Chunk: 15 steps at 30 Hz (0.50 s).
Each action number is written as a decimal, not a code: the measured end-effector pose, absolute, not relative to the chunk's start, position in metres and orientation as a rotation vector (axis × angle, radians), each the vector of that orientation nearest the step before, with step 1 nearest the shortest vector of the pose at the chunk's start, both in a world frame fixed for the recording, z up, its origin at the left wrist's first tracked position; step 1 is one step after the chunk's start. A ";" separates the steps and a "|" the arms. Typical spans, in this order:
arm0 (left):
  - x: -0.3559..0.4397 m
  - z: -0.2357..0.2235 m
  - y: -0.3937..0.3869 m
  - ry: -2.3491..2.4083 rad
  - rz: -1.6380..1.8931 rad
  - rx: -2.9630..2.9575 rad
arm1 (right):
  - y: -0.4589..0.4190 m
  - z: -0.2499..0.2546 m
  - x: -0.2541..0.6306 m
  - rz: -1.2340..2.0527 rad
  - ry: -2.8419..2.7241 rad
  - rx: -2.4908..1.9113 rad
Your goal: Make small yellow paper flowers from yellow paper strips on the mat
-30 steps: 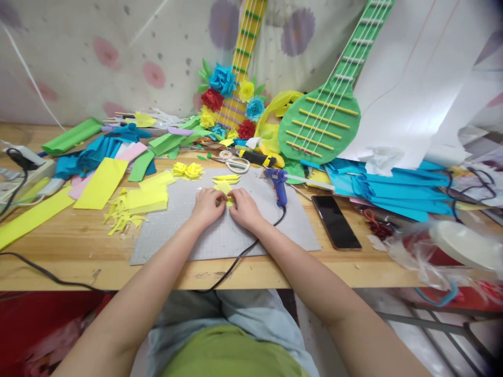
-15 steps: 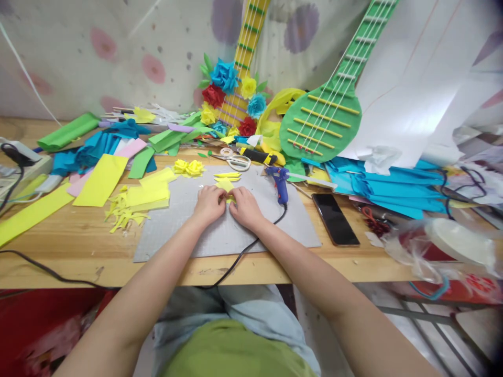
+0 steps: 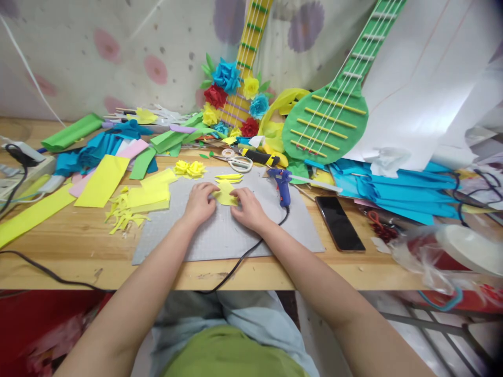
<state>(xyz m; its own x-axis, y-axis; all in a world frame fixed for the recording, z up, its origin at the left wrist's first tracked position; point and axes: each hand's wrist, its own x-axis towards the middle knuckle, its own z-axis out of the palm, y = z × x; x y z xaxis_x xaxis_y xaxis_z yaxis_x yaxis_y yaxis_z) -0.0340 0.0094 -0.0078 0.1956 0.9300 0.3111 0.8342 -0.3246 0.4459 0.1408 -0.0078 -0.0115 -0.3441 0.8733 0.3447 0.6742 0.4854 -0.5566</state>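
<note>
My left hand [image 3: 199, 202] and my right hand [image 3: 248, 207] rest on a grey cutting mat [image 3: 220, 238], fingers curled onto a small yellow paper piece [image 3: 225, 196] that lies between them. Each hand pinches one side of it. Thin yellow paper strips [image 3: 228, 178] lie just beyond the piece. Two yellow paper flowers [image 3: 189, 168] sit at the mat's far left corner. A blue glue gun [image 3: 282, 184] lies right of my right hand, its black cord [image 3: 243, 256] running under my right wrist and off the table edge.
Scissors [image 3: 237, 162] and a black-yellow knife [image 3: 258, 156] lie beyond the mat. A black phone [image 3: 339, 223] lies to the right. Yellow sheets [image 3: 102, 180] and scraps [image 3: 124, 215] sit left. Paper guitars, one green [image 3: 326, 125] and one yellow [image 3: 240, 78], lean on the wall. Blue paper [image 3: 396, 186] is piled right.
My hands have drawn slightly apart and the yellow paper piece shows more fully between them. The view shifted a little.
</note>
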 end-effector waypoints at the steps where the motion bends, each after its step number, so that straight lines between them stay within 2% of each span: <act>1: -0.034 -0.008 0.009 1.686 0.791 2.298 | -0.008 -0.011 0.142 0.405 -2.138 -1.252; 6: -0.028 -0.007 0.005 1.672 0.716 2.393 | -0.007 -0.011 0.144 0.333 -2.213 -1.202; 11: -0.023 -0.005 -0.003 1.822 0.676 2.397 | -0.006 -0.011 0.153 0.407 -2.104 -1.240; 15: -0.020 -0.002 -0.009 1.848 0.853 2.487 | -0.004 -0.013 0.161 0.512 -1.994 -1.235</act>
